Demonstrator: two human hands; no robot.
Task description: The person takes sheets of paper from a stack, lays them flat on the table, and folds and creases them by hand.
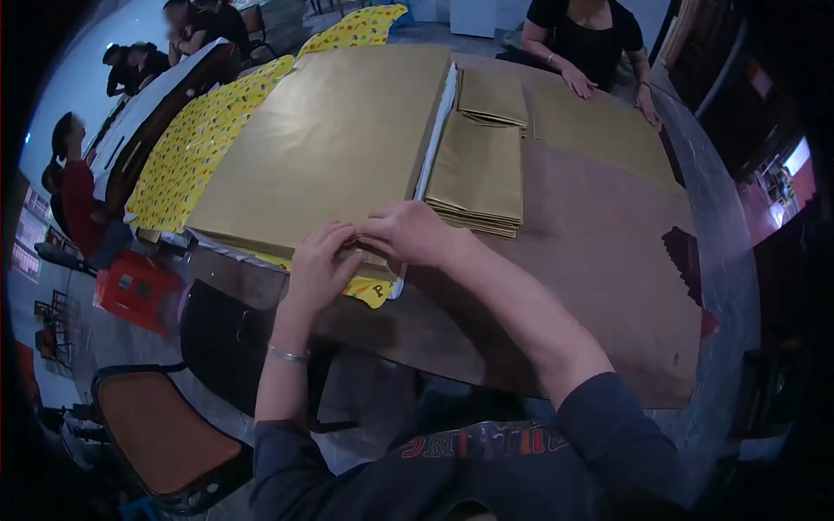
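Note:
A thick stack of large gold-brown paper sheets lies on the table in front of me. At its near corner, my left hand has its fingers curled over the paper edge, thumb below. My right hand pinches the paper at the same corner, its fingertips close to the left ones. Between the hands, the corner's edges look bent and layered; how many sheets are gripped is hidden. Just beyond my right hand sit folded gold-brown paper pieces, piled in a neat stack.
Yellow patterned wrapping and white lining lie under the big stack. A smaller folded pile is farther back. Across the brown table, another person rests both hands on a flat sheet. A chair and red stool stand at left.

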